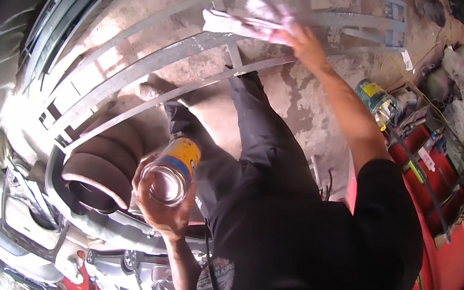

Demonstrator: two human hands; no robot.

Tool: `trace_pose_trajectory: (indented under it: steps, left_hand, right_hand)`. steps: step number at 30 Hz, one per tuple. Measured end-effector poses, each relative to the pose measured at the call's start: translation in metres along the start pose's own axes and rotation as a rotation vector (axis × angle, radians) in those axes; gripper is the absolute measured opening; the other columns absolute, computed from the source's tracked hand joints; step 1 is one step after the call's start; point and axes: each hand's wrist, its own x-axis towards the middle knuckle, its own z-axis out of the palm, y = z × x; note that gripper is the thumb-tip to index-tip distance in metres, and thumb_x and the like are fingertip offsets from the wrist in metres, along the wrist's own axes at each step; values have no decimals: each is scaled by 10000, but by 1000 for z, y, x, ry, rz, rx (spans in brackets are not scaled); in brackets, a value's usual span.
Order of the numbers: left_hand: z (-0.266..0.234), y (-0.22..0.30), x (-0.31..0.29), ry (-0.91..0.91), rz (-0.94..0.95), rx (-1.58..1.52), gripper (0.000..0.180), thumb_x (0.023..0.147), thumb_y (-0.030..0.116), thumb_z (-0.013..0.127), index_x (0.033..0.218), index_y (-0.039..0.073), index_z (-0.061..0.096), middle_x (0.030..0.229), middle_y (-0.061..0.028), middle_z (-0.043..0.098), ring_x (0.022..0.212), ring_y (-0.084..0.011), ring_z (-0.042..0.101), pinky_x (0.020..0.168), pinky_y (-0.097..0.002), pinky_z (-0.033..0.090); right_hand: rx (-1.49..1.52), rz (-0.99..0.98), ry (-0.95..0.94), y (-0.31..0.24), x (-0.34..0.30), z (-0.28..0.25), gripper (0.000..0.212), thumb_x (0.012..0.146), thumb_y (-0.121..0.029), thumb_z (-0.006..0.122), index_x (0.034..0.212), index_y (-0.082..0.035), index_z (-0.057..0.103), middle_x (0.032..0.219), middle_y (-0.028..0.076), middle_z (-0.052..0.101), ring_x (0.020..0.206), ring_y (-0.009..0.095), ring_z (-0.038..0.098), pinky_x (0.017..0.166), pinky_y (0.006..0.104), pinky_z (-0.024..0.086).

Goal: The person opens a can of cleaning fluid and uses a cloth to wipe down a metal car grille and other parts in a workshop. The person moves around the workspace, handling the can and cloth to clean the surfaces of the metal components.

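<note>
My left hand (159,212) is wrapped round a yellow and blue metal can (182,155), held tilted in front of my left thigh with its pale metal end turned toward me. Out ahead, my right arm reaches to a long grey metal frame (174,50) made of slightly curved bars with short cross-pieces. Bunched in my right hand (307,46) is a whitish-pink cloth (246,24), partly smeared by motion. The cloth lies over the frame's upper bars; whether it presses on the metal, I cannot tell.
Brown, rounded hollow pieces (100,178) stand left of my legs. A red tool cart (457,233) at the right carries tools and a green can with a yellow label (373,95). Car parts and a vehicle (123,277) fill the left side. Beneath the frame is worn concrete floor (278,98).
</note>
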Motion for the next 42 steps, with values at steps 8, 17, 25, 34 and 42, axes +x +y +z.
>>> trace_pose_trajectory:
  steps: [8, 17, 25, 34, 42]
  left_hand:
    - [-3, 13, -31, -5, -23, 100, 824, 723, 123, 921, 1411, 66, 471, 1359, -265, 572, 1196, -394, 614, 1015, -487, 512]
    - [0, 11, -9, -150, 66, 20, 817, 780, 199, 913, 1430, 73, 435, 1379, -268, 529, 1248, -394, 574, 1025, -512, 523]
    - [9, 18, 4, -236, 121, 65, 842, 751, 200, 922, 1432, 55, 449, 1390, -243, 549, 1257, -416, 565, 1064, -536, 482]
    - [103, 87, 39, -223, 292, 451, 825, 739, 211, 903, 1410, -31, 489, 1369, -229, 558, 1268, -380, 579, 1085, -491, 470]
    - [309, 190, 67, -394, 321, 390, 794, 609, 70, 944, 1283, 57, 526, 1283, -199, 621, 1197, -386, 618, 1057, -507, 497]
  right_hand:
    - [569, 846, 127, 35, -48, -57, 478, 794, -22, 669, 1240, -161, 769, 1148, 226, 733, 1054, 392, 703, 939, 463, 551]
    - [721, 446, 325, -247, -11, 31, 875, 803, -6, 708, 1597, -50, 344, 1435, 268, 529, 1273, 439, 557, 965, 544, 459]
    - [397, 514, 144, -49, -74, 22, 403, 856, -68, 699, 1248, -156, 667, 1098, 185, 669, 991, 418, 686, 850, 488, 583]
    - [489, 892, 970, 156, -119, -50, 428, 824, 90, 615, 1224, -34, 702, 1126, 149, 667, 1008, 324, 665, 904, 354, 556]
    - [444, 813, 687, 295, -65, -23, 581, 764, 43, 745, 1316, -109, 643, 1184, 150, 591, 1022, 347, 665, 838, 405, 570]
